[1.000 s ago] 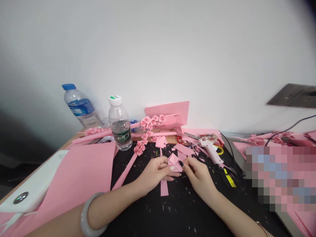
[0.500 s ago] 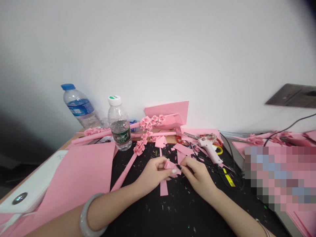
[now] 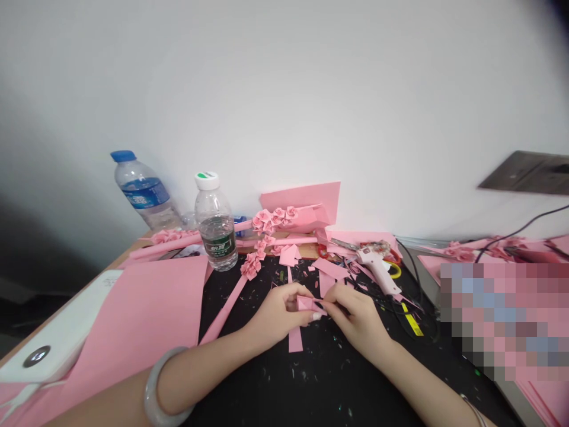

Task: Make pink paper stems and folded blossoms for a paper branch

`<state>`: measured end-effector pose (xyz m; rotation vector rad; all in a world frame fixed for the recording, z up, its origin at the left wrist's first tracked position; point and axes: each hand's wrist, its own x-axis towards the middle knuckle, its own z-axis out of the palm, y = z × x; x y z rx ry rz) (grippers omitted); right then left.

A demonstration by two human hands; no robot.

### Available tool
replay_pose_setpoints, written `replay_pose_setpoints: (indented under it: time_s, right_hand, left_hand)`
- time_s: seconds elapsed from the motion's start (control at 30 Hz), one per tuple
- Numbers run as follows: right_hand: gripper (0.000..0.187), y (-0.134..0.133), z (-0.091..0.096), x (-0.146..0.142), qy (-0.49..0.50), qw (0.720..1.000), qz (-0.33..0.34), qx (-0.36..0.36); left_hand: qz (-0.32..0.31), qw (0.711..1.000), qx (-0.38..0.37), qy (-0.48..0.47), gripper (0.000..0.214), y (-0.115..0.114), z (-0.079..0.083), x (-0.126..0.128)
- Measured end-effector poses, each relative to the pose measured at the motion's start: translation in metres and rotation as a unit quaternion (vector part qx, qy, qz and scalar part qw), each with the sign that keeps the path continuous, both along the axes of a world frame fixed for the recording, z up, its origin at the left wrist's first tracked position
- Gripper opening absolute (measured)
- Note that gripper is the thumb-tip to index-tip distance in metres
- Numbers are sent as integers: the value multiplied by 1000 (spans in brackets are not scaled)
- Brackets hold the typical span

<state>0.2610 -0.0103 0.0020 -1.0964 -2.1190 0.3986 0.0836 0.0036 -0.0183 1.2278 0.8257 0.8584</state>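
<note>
Folded pink paper piece (image 3: 311,305), held above black work mat (image 3: 338,379), pinched tight at both ends by left hand (image 3: 278,314) and right hand (image 3: 358,315). Pink paper strip (image 3: 296,339) lies just below the hands. Hot glue gun (image 3: 377,270) rests beyond right hand, near scattered pink scraps (image 3: 329,268)

A water bottle (image 3: 216,222) (white cap) — well left of a hot glue gun (image 3: 377,268).

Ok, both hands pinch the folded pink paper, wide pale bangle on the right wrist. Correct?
Wrong wrist: the head view shows the wide pale bangle on the left wrist. The left hand and right hand do pinch the folded pink paper.
</note>
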Motion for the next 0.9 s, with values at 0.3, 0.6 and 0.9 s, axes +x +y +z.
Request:
replay_pose_setpoints:
  time_s: [0.3,0.6,0.9]
  right_hand:
    - [11,-2,-1,-2,5,997,-4,-72]
    - [25,-1,-5,-5,52,988,-6,-143]
    - [40,1,-8,-1,51,987,-32,-149]
  left_hand:
    - [6,999,-26,18,24,-1,1,-1]
    - [-10,999,-42,32,25,0,3,0]
    - [3,997,-46,59,22,-1,5,-3]
